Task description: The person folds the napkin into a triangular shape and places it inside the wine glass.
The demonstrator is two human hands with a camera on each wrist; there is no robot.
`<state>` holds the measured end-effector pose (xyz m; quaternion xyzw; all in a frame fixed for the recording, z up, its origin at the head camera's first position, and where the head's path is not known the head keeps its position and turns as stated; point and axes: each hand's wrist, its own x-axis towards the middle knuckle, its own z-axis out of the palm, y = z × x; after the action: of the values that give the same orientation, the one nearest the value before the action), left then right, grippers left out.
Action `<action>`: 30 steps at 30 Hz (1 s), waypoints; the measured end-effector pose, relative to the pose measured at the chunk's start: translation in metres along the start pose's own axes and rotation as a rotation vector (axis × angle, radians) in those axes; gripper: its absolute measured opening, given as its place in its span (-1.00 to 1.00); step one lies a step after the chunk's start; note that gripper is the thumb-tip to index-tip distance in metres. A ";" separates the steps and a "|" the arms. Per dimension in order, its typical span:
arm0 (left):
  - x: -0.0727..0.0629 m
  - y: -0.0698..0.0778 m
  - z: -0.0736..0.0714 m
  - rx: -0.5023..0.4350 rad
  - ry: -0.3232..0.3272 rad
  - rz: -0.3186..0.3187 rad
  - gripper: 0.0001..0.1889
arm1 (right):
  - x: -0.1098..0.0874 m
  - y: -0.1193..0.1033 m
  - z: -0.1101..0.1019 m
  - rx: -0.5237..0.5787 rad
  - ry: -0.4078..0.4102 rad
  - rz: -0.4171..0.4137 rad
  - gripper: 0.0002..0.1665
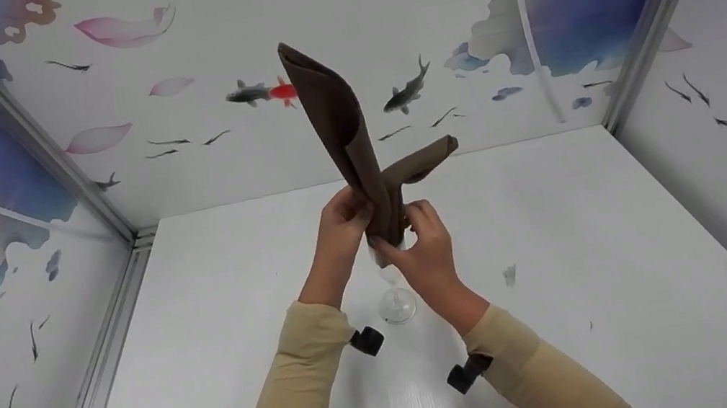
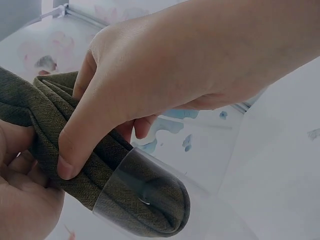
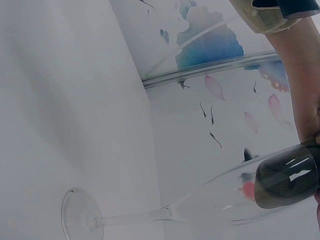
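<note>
A brown cloth napkin (image 1: 338,113) is folded into a tall rolled point leaning left and a shorter roll sticking out right. Its lower end sits inside the mouth of a clear champagne flute (image 3: 215,200), whose round foot (image 1: 397,306) shows below the hands. My left hand (image 1: 342,216) pinches the cloth from the left, a little above the rim. From the other side my right hand (image 1: 425,249) grips the folds just over the rim, its thumb pressed on the cloth in the left wrist view. Whether the foot touches the table I cannot tell.
A white tabletop (image 1: 242,311) lies under the hands, framed by metal rails. White walls with printed fish, petals and blue patches stand behind and at both sides. A small grey mark (image 1: 510,275) is on the surface at right.
</note>
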<state>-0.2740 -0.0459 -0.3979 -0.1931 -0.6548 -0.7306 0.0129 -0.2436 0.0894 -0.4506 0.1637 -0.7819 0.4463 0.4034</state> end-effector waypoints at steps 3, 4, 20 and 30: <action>-0.001 -0.003 -0.001 0.006 -0.003 0.007 -0.68 | 0.000 0.001 0.000 -0.007 -0.006 -0.011 -0.61; -0.001 -0.003 -0.001 0.007 -0.004 0.009 -0.68 | 0.000 0.001 0.000 -0.013 -0.007 -0.017 -0.63; -0.006 -0.013 -0.006 0.035 0.003 -0.051 -0.67 | -0.003 0.000 0.002 -0.162 -0.017 -0.019 -0.64; -0.005 -0.008 -0.009 -0.030 -0.052 0.024 -0.61 | 0.002 -0.006 0.002 -0.182 -0.009 0.021 -0.58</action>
<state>-0.2735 -0.0544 -0.4079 -0.2199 -0.6416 -0.7348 0.0017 -0.2418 0.0846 -0.4463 0.1201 -0.8226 0.3769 0.4085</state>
